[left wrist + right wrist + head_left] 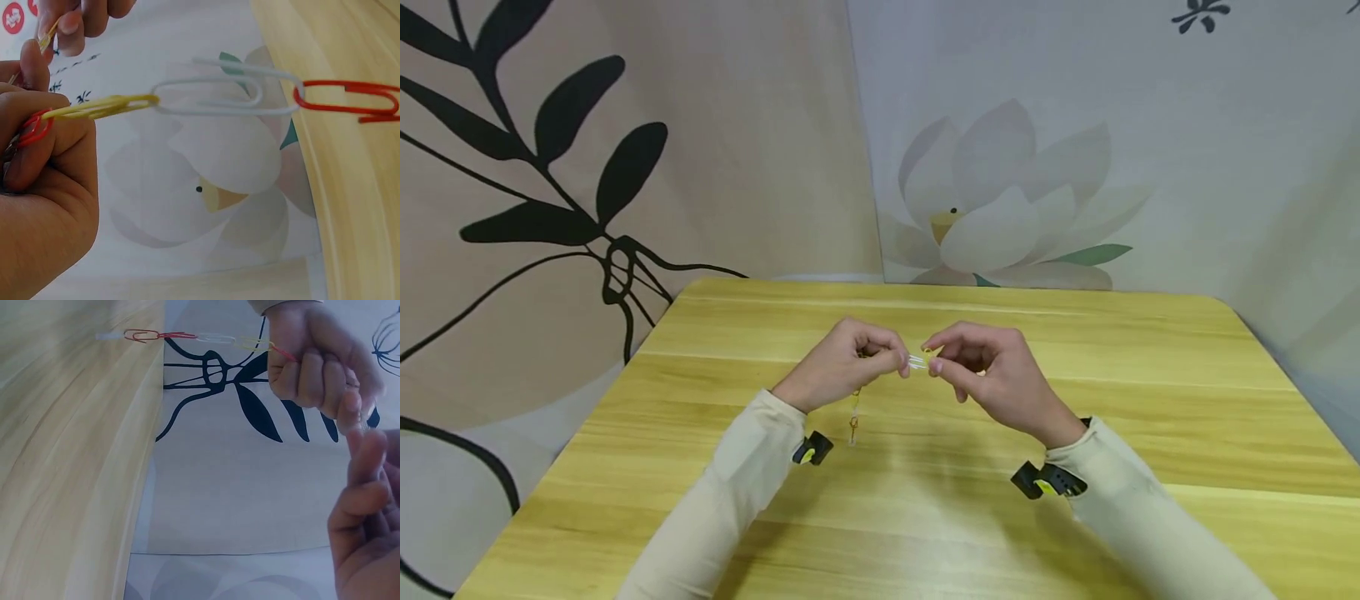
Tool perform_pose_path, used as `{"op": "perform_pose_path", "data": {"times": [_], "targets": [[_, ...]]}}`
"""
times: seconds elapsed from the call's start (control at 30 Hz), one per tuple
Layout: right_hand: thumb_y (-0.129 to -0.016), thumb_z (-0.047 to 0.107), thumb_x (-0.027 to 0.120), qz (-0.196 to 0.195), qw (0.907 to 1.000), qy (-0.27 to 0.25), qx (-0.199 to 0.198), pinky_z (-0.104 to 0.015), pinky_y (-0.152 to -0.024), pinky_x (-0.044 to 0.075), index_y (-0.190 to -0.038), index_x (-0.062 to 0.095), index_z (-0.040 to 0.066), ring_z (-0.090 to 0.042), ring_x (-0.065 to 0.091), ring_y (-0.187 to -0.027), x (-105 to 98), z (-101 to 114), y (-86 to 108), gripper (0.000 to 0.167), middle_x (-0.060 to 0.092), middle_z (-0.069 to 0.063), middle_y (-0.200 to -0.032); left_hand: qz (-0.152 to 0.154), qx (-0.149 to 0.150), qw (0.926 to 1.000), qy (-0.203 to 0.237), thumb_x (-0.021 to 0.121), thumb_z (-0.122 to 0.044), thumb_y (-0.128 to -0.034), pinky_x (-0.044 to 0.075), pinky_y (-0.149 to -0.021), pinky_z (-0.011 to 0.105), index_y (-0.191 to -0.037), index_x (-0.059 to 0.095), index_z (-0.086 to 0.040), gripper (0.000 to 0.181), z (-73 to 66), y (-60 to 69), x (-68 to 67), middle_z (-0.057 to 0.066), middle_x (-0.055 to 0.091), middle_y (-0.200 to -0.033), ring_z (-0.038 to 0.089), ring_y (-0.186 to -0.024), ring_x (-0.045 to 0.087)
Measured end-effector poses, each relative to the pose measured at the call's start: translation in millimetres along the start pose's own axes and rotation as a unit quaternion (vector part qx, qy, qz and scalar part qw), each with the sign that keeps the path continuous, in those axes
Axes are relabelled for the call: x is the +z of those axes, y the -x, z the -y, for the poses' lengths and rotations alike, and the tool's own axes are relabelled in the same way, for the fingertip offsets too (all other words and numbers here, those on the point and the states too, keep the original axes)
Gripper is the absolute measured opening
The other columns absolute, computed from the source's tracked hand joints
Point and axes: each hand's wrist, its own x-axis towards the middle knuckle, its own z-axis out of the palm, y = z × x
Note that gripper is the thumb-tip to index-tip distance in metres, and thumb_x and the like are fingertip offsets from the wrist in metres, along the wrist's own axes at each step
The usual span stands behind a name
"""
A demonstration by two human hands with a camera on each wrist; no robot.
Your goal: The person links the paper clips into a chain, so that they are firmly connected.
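Above the table, my left hand (848, 360) pinches a whitish paper clip (917, 362) between thumb and forefinger. My right hand (996, 371) faces it and pinches a yellow paper clip (929, 355) at the whitish one's end; whether the two are linked cannot be made out. A chain of paper clips (853, 422) hangs down from the left hand's curled fingers. In the left wrist view its links include a red clip (34, 129) against the fingers, a yellow clip (103, 107), a white clip (228, 114) and another red clip (347, 84). The fingers partly hide the upper links.
A wooden table (880, 517) lies under both hands. Behind its far edge hangs a pale backdrop (760, 150) printed with dark leaves and a lotus flower. Black straps with small devices sit on the left wrist (812, 448) and right wrist (1048, 481).
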Motion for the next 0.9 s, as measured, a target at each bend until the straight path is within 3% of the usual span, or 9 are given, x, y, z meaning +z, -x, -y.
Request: {"op": "perform_pose_path", "data": {"times": [0.2, 0.7, 0.9], "targets": [[-0.092, -0.003, 0.066, -0.008, 0.9993, 0.019, -0.031, -0.023, -0.043, 0.041, -0.103, 0.071, 0.003, -0.008, 0.05, -0.048, 0.5, -0.7, -1.5, 0.013, 0.066, -0.006, -0.074, 0.0, -0.005, 1.0, 0.008, 0.051, -0.012, -0.0962, 0.031, -0.048, 0.023, -0.084, 0.071, -0.009, 0.024, -3.2, -0.5, -0.1, -0.006, 0.036, -0.052, 0.01, -0.048, 0.032], [-0.091, -0.004, 0.067, -0.019, 0.9946, 0.066, -0.077, -0.021, -0.046, 0.042, -0.1, 0.077, 0.008, -0.003, 0.049, -0.051, -1.2, 1.1, 5.4, 0.018, 0.064, 0.0, -0.075, 0.002, -0.019, 0.9989, 0.043, 0.051, -0.01, -0.0976, 0.03, -0.049, 0.023, -0.087, 0.07, -0.004, 0.023, -7.2, 1.9, -0.5, -0.005, 0.039, -0.055, 0.01, -0.049, 0.033], [-0.091, -0.003, 0.067, -0.02, 0.994, 0.079, -0.073, -0.021, -0.049, 0.043, -0.099, 0.076, 0.01, -0.003, 0.047, -0.054, -1.2, 4.8, 5.8, 0.018, 0.063, 0.002, -0.075, 0.02, -0.003, 0.9971, 0.073, 0.049, -0.006, -0.0971, 0.031, -0.048, 0.024, -0.093, 0.07, 0.002, 0.022, -7.5, 1.9, -0.6, -0.003, 0.041, -0.055, 0.009, -0.048, 0.034]]}}
